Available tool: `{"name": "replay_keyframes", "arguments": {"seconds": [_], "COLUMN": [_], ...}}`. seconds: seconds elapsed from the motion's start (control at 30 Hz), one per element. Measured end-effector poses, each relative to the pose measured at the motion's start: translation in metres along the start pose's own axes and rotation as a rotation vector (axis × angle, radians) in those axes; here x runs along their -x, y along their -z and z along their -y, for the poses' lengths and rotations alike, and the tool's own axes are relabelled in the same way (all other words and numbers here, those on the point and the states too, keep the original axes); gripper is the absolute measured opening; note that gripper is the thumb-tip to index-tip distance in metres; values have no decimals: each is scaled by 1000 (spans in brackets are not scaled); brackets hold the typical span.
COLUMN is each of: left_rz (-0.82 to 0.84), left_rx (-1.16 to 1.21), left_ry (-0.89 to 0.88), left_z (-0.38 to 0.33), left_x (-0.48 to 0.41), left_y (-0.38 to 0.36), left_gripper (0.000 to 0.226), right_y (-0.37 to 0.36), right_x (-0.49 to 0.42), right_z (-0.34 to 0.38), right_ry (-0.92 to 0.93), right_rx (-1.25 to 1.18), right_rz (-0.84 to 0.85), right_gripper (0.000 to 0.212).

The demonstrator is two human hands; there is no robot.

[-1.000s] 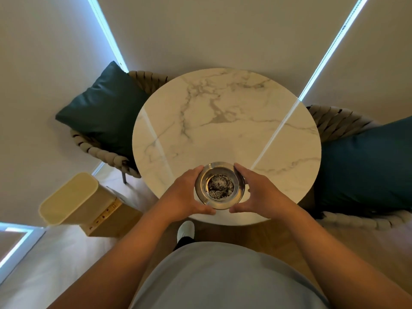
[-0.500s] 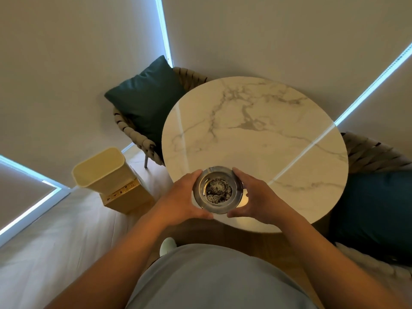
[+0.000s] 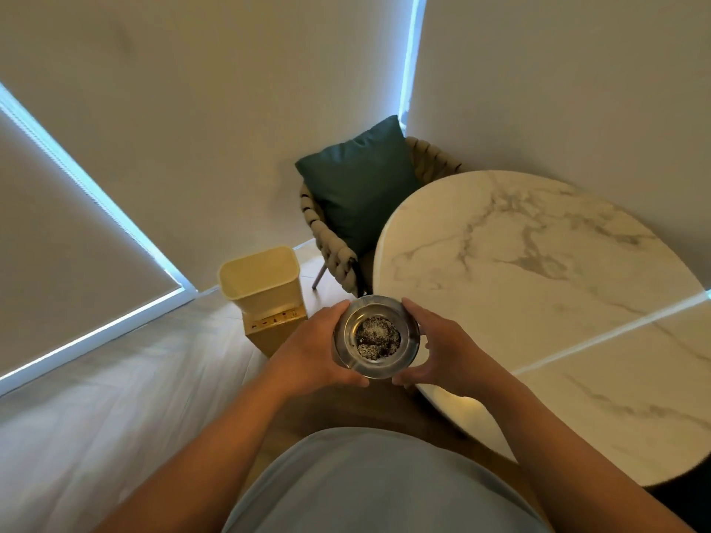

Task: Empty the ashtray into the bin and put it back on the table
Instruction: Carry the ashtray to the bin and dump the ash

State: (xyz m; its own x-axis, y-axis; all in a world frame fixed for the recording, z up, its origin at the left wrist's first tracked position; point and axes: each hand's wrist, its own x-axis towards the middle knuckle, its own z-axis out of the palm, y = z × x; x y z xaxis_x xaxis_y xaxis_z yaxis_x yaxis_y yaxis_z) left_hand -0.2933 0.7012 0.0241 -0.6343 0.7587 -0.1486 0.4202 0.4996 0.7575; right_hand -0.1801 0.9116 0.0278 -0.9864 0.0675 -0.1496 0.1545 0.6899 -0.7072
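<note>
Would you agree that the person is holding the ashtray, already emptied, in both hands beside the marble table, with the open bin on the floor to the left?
Not quite: the ashtray is not emptied. The head view shows dark ash lying in its bowl. The rest holds: the left hand and right hand hold it beside the marble table, and the open bin stands on the floor to the left.

A home or hotel lounge corner: round marble table [image 3: 538, 271], woven chair [image 3: 331, 240] with cushion [image 3: 358, 186], drawn roller blinds [image 3: 69, 240].
</note>
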Motion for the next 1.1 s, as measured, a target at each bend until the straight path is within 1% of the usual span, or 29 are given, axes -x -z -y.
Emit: {"name": "replay_keyframes", "arguments": {"seconds": [0.1, 0.2, 0.33, 0.4, 0.5, 0.67, 0.8, 0.93, 1.1], "left_rz": [-49, -89, -125, -148, -183, -233, -256, -272, -285], "left_rx": [-4, 6, 56, 64, 53, 71, 109, 117, 122], "left_ry": [8, 14, 58, 85, 130, 198, 254, 300, 332], "left_z": [22, 42, 72, 89, 109, 129, 143, 156, 164], "left_x": [7, 15, 30, 39, 52, 61, 59, 47, 12], "left_y": [27, 54, 79, 91, 101, 110, 115, 127, 148], "left_gripper": [91, 93, 97, 102, 99, 99, 98, 97, 98], "right_y": [-17, -31, -52, -64, -79, -94, -102, -106, -97], "right_x": [-30, -57, -87, -104, -122, -146, -168, -200, -249], "right_z": [22, 45, 77, 91, 105, 119, 115, 113, 108], "right_ry": [27, 50, 124, 149, 169, 190, 177, 181, 198], "right_rx": [3, 40, 52, 48, 8, -27, -7, 27, -21], "right_rz": [19, 35, 53, 89, 157, 221, 300, 345, 385], "right_gripper": [108, 114, 100, 95, 90, 93, 103, 116, 104]}}
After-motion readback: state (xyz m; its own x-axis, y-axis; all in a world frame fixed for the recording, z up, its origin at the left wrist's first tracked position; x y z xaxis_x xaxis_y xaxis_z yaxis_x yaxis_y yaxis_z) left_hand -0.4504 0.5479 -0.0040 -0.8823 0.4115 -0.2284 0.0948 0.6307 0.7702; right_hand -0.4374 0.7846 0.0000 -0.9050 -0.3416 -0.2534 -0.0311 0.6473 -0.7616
